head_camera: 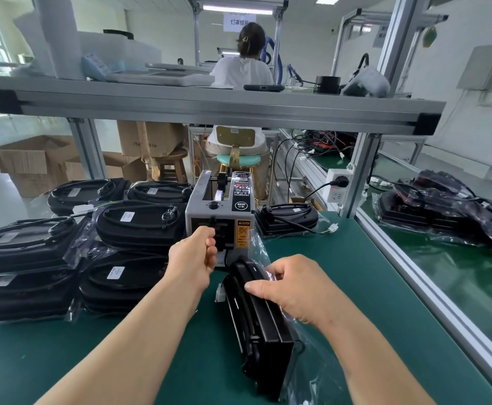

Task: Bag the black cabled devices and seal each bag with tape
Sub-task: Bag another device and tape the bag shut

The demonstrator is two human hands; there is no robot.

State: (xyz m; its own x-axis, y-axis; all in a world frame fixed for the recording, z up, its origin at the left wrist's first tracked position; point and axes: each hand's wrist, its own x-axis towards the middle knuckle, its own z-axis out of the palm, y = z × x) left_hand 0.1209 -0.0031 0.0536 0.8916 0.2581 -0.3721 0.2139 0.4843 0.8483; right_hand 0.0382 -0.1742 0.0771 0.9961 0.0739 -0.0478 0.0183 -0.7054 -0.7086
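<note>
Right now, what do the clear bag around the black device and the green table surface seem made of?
The clear bag: thin glossy plastic film, probably; it wrinkles and glints. The green table surface: likely matte rubber or vinyl mat; even colour, soft dull sheen.

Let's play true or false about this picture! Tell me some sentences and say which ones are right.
1. The left hand is at the front of the tape dispenser. True.
2. The right hand lies flat on the bare table. False: it grips a black device that sits in a clear bag.
3. The table mat is red. False: it is green.
4. Bagged devices are stacked to the left of the dispenser. True.
5. Nothing is plugged into the white socket. False: a black plug is in it.
</note>
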